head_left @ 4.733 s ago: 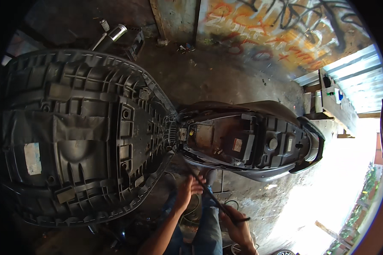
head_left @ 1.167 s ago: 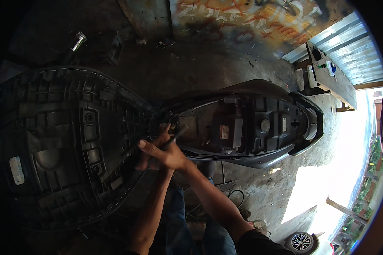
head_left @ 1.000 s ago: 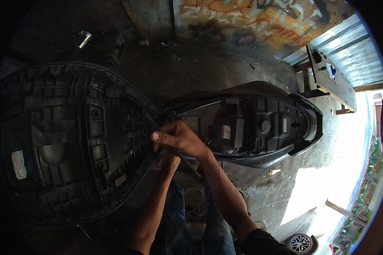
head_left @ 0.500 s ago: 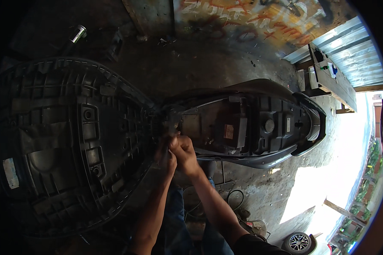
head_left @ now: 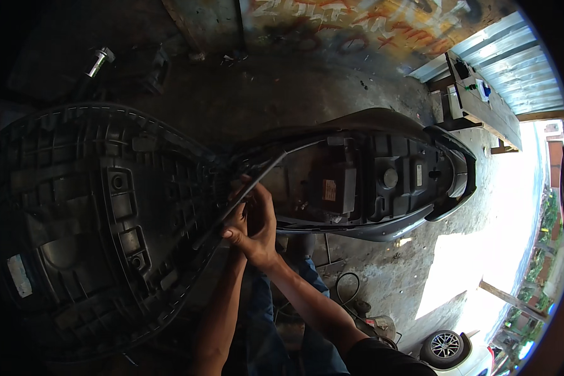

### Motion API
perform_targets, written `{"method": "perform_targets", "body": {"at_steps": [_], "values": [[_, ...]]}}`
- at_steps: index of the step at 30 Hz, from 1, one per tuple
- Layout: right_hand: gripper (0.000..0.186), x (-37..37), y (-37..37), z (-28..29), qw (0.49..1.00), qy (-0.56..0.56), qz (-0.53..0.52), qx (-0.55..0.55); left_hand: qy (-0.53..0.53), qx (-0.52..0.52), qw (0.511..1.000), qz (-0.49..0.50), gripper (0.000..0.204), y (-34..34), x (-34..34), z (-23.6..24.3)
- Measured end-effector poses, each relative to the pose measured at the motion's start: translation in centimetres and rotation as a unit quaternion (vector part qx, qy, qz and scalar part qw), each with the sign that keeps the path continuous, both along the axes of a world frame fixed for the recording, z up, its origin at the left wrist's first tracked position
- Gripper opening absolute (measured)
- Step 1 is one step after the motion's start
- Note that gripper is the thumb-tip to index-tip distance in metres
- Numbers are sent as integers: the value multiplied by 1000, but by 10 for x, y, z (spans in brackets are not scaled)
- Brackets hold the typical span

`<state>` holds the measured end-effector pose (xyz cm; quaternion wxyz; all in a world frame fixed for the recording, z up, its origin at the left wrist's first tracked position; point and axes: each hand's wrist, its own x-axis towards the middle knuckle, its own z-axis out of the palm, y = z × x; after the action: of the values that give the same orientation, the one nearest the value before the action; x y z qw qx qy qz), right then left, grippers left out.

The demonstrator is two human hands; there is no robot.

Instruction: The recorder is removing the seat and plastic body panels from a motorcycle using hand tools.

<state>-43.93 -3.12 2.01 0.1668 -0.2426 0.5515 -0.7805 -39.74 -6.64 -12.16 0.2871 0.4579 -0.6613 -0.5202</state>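
A dark, long rod (head_left: 267,166) slants across the hinge area between the raised black seat (head_left: 75,213) and the scooter's open underseat bay (head_left: 290,194). My right hand (head_left: 255,229) grips the rod, thumb toward the left and fingers curled upward. Behind it, my left hand (head_left: 237,210) is closed at the hinge end of the bay; what its fingers hold is largely hidden by the rod and my right hand. The seat's ribbed underside fills the left side. A dark box with a label (head_left: 338,188) and a round cap (head_left: 388,178) sit in the scooter body.
A painted wall (head_left: 357,25) stands behind, and a wooden bench (head_left: 489,116) lines the corrugated sheet at right. A silver-tipped cylinder (head_left: 97,62) is at upper left. A hose (head_left: 351,294) lies on the concrete floor (head_left: 388,276). A car wheel (head_left: 445,344) shows at lower right.
My hands have risen from below the scooter to the hinge since the oldest frame. In the last half second the rod swung into a diagonal above the hinge and my right thumb shifted down-left.
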Motion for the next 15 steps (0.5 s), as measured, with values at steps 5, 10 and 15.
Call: {"method": "perform_targets", "body": {"at_steps": [5, 10, 15], "values": [[50, -23, 8, -11, 980, -159, 102, -65, -14, -9, 998, -58, 24, 7, 16, 7], [39, -17, 12, -32, 940, -179, 284, 55, -21, -46, 993, -102, 25, -16, -18, 13], [62, -1, 5, -6, 992, -95, -30, -79, -21, -76, 986, -148, 26, 4, 14, 21]]}}
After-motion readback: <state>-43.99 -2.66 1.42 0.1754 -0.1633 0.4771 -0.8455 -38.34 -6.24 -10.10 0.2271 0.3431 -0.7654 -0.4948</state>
